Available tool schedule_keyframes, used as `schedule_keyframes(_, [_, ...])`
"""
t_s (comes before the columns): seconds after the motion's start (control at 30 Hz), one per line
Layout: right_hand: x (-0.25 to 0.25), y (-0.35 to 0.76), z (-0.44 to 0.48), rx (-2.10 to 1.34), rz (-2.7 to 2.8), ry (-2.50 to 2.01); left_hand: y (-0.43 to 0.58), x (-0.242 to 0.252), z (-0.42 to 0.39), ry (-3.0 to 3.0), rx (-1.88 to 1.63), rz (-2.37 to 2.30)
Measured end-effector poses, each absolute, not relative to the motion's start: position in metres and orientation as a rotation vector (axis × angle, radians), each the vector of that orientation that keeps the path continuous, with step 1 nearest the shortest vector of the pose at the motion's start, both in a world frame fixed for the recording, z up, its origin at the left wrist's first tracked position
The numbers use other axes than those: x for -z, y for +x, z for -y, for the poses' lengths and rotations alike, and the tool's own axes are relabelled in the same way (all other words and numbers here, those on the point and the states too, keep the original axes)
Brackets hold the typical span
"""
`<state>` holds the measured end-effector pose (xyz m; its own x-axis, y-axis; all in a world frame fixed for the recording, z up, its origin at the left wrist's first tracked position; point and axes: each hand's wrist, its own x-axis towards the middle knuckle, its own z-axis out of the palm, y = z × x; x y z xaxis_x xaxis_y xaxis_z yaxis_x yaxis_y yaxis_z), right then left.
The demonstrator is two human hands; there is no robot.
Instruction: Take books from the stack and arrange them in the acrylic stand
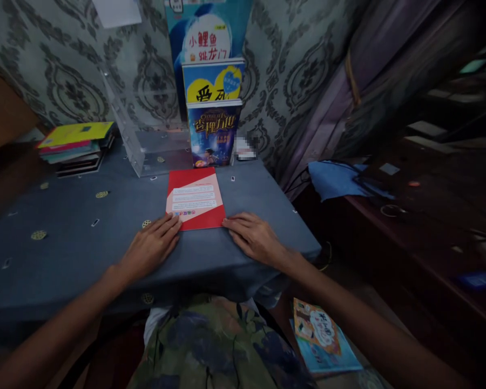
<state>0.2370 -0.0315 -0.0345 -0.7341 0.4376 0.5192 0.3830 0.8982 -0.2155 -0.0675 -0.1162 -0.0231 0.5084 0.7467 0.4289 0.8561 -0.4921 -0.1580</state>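
A red book with a pale label lies flat on the blue-grey tablecloth, straight ahead of me. My left hand rests flat on the cloth with its fingertips touching the book's near left corner. My right hand lies flat too, its fingers stretched toward the near right corner. Neither hand holds anything. Behind the red book, three books stand upright in a clear acrylic stand, stepped one above the other.
A stack of books topped by a yellow one sits at the table's far left. A patterned wall rises behind. A blue cloth lies on dark furniture to the right. More books lie on the floor by my right arm.
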Motion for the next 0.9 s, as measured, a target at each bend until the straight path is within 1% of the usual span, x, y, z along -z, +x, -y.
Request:
schedule_keyframes(0.2, [0.037,0.237,0.029,-0.136,2.463,-0.555,-0.070,0.029,0.117,-2.398,0.533,1.437])
schedule_keyframes(0.67, [0.030,0.232,0.033,-0.160,2.421,-0.505,-0.073,0.034,0.119,-2.394,0.496,1.541])
schedule_keyframes(0.9, [0.033,0.246,0.068,-0.160,2.430,-0.450,-0.065,0.031,0.158,-2.452,0.472,1.436])
